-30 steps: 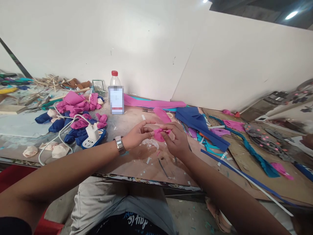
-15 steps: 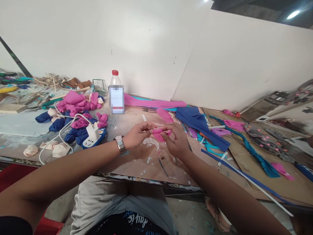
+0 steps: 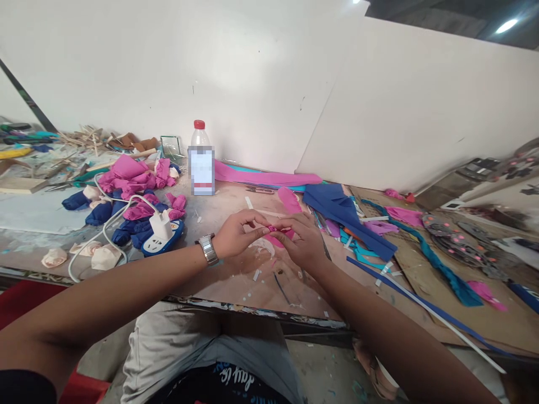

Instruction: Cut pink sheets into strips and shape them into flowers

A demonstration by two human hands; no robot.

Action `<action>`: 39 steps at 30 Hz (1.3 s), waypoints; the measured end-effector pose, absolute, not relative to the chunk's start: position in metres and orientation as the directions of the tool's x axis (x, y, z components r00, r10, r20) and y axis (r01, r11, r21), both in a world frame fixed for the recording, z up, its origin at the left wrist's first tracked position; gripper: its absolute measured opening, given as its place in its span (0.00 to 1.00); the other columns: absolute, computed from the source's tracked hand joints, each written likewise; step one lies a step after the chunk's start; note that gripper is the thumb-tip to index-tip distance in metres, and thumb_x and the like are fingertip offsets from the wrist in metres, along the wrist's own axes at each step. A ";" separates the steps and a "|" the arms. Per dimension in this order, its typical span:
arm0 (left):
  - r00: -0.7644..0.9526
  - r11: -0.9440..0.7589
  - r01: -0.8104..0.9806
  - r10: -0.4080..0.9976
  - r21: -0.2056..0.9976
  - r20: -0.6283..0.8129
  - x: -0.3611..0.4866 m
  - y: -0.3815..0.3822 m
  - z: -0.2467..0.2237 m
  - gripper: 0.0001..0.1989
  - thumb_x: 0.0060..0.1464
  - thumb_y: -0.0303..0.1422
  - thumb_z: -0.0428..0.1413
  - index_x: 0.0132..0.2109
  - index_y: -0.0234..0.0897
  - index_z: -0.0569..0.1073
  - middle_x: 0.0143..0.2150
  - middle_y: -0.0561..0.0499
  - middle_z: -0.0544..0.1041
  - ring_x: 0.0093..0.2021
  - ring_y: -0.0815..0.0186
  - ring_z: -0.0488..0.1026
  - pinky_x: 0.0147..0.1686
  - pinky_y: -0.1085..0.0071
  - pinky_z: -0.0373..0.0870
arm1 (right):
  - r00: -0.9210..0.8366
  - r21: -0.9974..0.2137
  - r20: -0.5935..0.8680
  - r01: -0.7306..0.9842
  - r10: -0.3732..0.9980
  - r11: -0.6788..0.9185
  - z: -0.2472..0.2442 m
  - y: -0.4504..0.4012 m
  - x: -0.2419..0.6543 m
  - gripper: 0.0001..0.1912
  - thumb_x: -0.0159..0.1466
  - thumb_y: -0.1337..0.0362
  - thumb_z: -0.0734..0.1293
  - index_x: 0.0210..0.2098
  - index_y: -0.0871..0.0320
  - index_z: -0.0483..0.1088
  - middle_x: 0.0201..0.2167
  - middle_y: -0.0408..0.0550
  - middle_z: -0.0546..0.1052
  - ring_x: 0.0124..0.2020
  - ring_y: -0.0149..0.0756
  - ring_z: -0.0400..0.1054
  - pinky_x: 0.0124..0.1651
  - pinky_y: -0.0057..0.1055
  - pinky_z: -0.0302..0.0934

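Between my two hands is a small bunched piece of pink crepe paper (image 3: 273,228), pinched over the table. The thumb and fingers of my left hand (image 3: 243,233), with a metal watch (image 3: 208,249) on its wrist, close on its left side. My right hand (image 3: 304,240) grips its right side between thumb and fingers. Part of the paper is hidden by the fingers. A rounded pink paper piece (image 3: 289,200) lies just beyond the right hand. Below the hands is a whitish translucent patch (image 3: 264,248) on the tabletop.
Pink and blue paper rosettes (image 3: 126,175) pile up at left, by a power strip (image 3: 168,240) with a white cable (image 3: 86,245). Behind stands a red-capped bottle (image 3: 201,134). Blue paper (image 3: 332,202), a long white stick (image 3: 446,322) and a teal strip (image 3: 446,269) lie at right.
The pink paper between my fingers looks more tightly bunched, and my fingertips have come closer together. The rounded pink piece beyond my right hand shows farther right.
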State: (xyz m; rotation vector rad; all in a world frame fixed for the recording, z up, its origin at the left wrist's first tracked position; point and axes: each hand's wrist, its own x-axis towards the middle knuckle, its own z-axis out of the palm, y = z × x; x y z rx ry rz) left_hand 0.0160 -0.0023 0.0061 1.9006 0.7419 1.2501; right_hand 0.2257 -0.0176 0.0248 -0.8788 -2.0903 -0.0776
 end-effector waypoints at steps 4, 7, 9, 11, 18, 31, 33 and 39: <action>0.378 -0.578 0.090 0.774 0.811 0.509 0.015 -0.004 0.007 0.10 0.61 0.39 0.60 0.41 0.36 0.79 0.41 0.46 0.81 0.42 0.64 0.75 0.44 0.66 0.69 | -0.380 -0.256 0.730 0.618 0.568 0.743 0.024 -0.017 0.226 0.10 0.67 0.54 0.71 0.35 0.52 0.76 0.33 0.44 0.82 0.34 0.38 0.74 0.48 0.42 0.58; 0.400 -0.611 0.100 0.747 0.785 0.530 0.014 -0.005 0.009 0.10 0.62 0.39 0.59 0.41 0.37 0.80 0.41 0.46 0.81 0.43 0.64 0.75 0.47 0.65 0.70 | -0.369 -0.262 0.739 0.613 0.563 0.746 0.025 -0.018 0.225 0.10 0.67 0.54 0.71 0.34 0.52 0.76 0.32 0.43 0.82 0.33 0.38 0.74 0.49 0.42 0.57; 0.417 -0.638 0.107 0.725 0.763 0.548 0.014 -0.006 0.010 0.10 0.63 0.39 0.58 0.42 0.38 0.81 0.42 0.45 0.81 0.45 0.63 0.75 0.49 0.64 0.70 | -0.368 -0.268 0.735 0.615 0.570 0.742 0.025 -0.019 0.225 0.11 0.67 0.53 0.71 0.34 0.52 0.75 0.30 0.42 0.82 0.33 0.38 0.74 0.49 0.42 0.57; 0.427 -0.659 0.106 0.707 0.745 0.564 0.013 -0.005 0.010 0.11 0.63 0.39 0.58 0.43 0.38 0.81 0.44 0.44 0.81 0.47 0.61 0.76 0.51 0.63 0.70 | -0.365 -0.278 0.724 0.622 0.585 0.732 0.026 -0.019 0.225 0.13 0.67 0.51 0.70 0.33 0.52 0.75 0.29 0.42 0.81 0.31 0.37 0.74 0.50 0.42 0.57; 0.480 -0.661 0.057 0.675 0.748 0.560 0.013 -0.003 0.009 0.12 0.64 0.41 0.57 0.43 0.37 0.80 0.42 0.44 0.81 0.45 0.62 0.75 0.48 0.64 0.70 | -0.377 -0.280 0.730 0.596 0.570 0.753 0.025 -0.019 0.225 0.14 0.65 0.49 0.71 0.32 0.53 0.73 0.27 0.41 0.80 0.28 0.36 0.72 0.49 0.41 0.57; 0.485 -0.615 0.073 0.710 0.785 0.511 0.013 -0.002 0.006 0.16 0.67 0.44 0.52 0.45 0.36 0.76 0.42 0.45 0.78 0.42 0.64 0.73 0.46 0.67 0.69 | -0.418 -0.282 0.699 0.585 0.581 0.761 0.027 -0.023 0.226 0.07 0.67 0.56 0.69 0.39 0.53 0.72 0.32 0.43 0.81 0.33 0.38 0.74 0.51 0.43 0.59; 0.486 -0.611 0.069 0.711 0.788 0.508 0.013 0.000 0.006 0.16 0.67 0.44 0.52 0.44 0.36 0.76 0.41 0.46 0.78 0.42 0.64 0.73 0.46 0.67 0.68 | -0.406 -0.285 0.706 0.587 0.580 0.758 0.027 -0.023 0.226 0.06 0.67 0.57 0.69 0.39 0.53 0.72 0.32 0.44 0.81 0.32 0.37 0.74 0.49 0.43 0.59; 0.480 -0.605 0.064 0.716 0.794 0.507 0.012 0.001 0.005 0.16 0.67 0.43 0.53 0.44 0.36 0.78 0.42 0.44 0.79 0.43 0.63 0.74 0.46 0.66 0.69 | -0.385 -0.284 0.720 0.596 0.578 0.751 0.024 -0.021 0.226 0.07 0.67 0.57 0.71 0.41 0.52 0.73 0.31 0.43 0.80 0.33 0.37 0.74 0.49 0.42 0.59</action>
